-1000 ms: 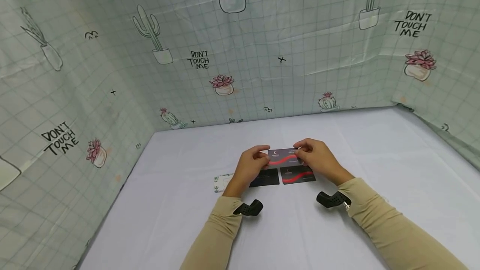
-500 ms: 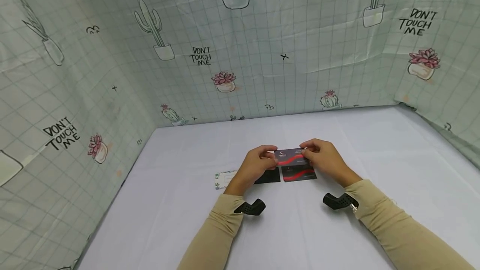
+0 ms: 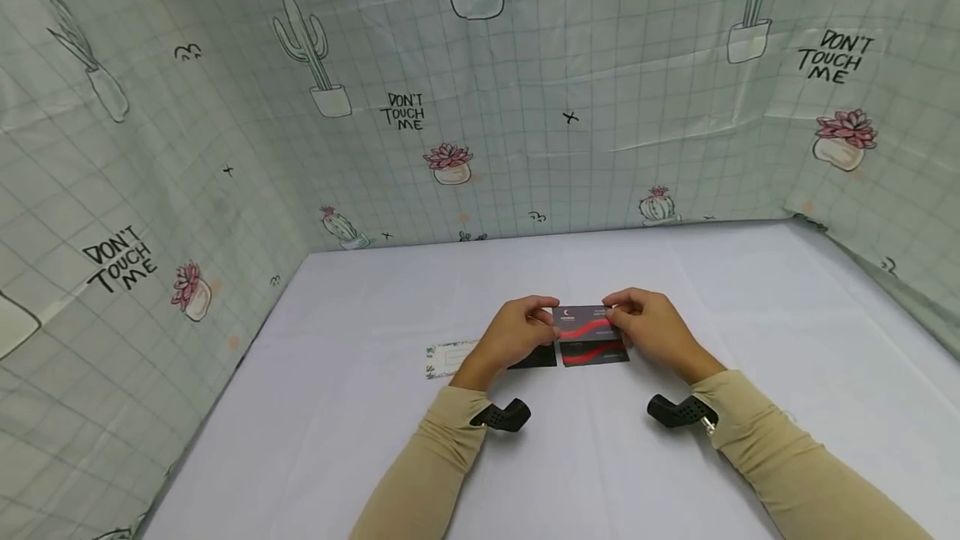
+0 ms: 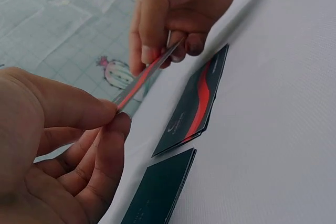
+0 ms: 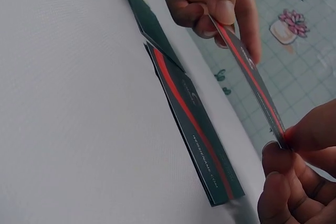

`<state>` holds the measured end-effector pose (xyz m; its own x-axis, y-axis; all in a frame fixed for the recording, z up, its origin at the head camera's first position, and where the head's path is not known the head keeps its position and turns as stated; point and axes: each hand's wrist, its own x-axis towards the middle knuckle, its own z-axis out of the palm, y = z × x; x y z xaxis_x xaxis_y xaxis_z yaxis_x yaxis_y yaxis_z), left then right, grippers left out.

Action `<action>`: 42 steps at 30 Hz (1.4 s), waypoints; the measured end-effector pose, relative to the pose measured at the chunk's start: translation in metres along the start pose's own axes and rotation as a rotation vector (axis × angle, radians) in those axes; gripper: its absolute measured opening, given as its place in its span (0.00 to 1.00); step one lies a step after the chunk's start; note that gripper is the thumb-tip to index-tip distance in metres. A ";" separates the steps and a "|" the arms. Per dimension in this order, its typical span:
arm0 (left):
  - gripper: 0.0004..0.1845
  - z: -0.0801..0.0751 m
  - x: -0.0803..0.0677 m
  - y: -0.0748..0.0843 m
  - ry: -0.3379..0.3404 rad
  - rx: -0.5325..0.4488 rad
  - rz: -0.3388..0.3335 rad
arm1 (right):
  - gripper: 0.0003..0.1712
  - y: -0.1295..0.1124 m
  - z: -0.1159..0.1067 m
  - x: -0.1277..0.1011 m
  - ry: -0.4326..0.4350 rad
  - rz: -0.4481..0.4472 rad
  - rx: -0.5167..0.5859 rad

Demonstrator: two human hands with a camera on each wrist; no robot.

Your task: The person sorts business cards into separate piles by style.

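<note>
A dark business card with a red wavy stripe is held up off the table between both hands. My left hand pinches its left end between thumb and fingers. The right hand pinches the opposite end. Beneath it on the table lies a small stack of matching red-striped cards, its edges slightly uneven. Beside that stack, to the left, sits a plain dark stack of cards, partly hidden by my left hand in the head view.
Farther left lies a white card with a leafy border, partly behind the left wrist. A white cloth covers the table. A patterned curtain with cactus drawings stands behind and at both sides.
Both hands and the held card have shifted slightly right over the striped stack, mostly in the first half second. Both hands keep their pinch, and the cards on the table stay put.
</note>
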<state>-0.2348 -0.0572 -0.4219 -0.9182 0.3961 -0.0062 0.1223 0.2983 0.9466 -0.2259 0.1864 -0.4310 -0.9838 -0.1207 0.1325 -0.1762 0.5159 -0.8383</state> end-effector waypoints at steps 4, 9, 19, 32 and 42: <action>0.25 0.001 -0.004 0.002 0.003 0.073 0.011 | 0.16 -0.003 0.000 -0.003 -0.010 0.004 -0.020; 0.25 0.004 -0.004 0.004 0.008 0.147 0.015 | 0.16 -0.002 -0.001 -0.008 -0.011 0.004 -0.035; 0.24 0.014 0.002 0.004 0.024 0.260 0.007 | 0.16 0.005 -0.005 -0.007 -0.014 0.016 -0.108; 0.30 0.016 0.000 0.003 -0.065 0.360 0.014 | 0.18 0.008 -0.004 -0.006 -0.092 0.052 -0.087; 0.28 0.019 -0.001 0.008 -0.080 0.871 0.148 | 0.17 0.006 -0.007 -0.005 -0.112 0.036 -0.165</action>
<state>-0.2259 -0.0384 -0.4208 -0.8449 0.5331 0.0431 0.5112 0.7813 0.3582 -0.2220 0.1961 -0.4329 -0.9814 -0.1884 0.0364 -0.1528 0.6522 -0.7425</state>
